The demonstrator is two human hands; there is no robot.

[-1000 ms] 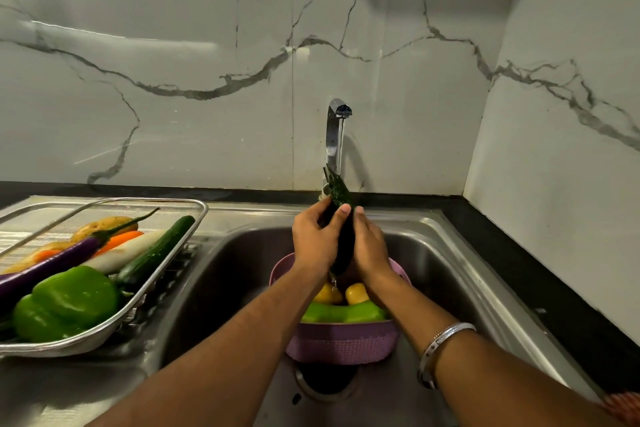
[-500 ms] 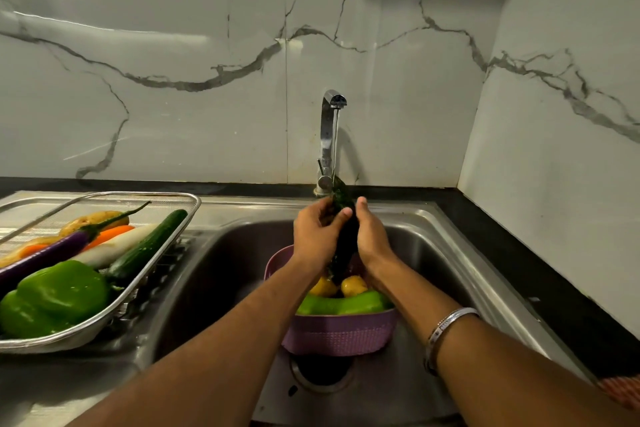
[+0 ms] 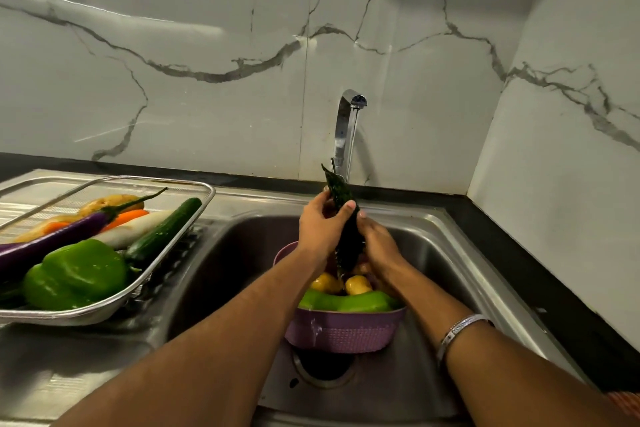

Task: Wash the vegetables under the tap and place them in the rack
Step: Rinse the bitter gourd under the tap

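I hold a dark green bumpy gourd (image 3: 346, 218) upright under the shiny tap (image 3: 346, 128), over the steel sink (image 3: 450, 246). My left hand (image 3: 320, 227) wraps its fingers round the gourd, with the thumb on the front. My right hand (image 3: 377, 246) holds it from the other side, fingers curled against it. Below my hands sits a purple plastic basket (image 3: 346, 329) with tiny holes; inside lie a smooth long green vegetable (image 3: 346, 302) and two round yellow ones (image 3: 341, 283). On the left, the wire rack (image 3: 104, 308) rests on the counter beside the sink edge. It holds a glossy green pepper (image 3: 76, 274), a long purple eggplant (image 3: 52, 239), a cucumber (image 3: 162, 229), a carrot (image 3: 124, 217) and a white radish (image 3: 135, 227). There is open room in the sink to the right of the basket.
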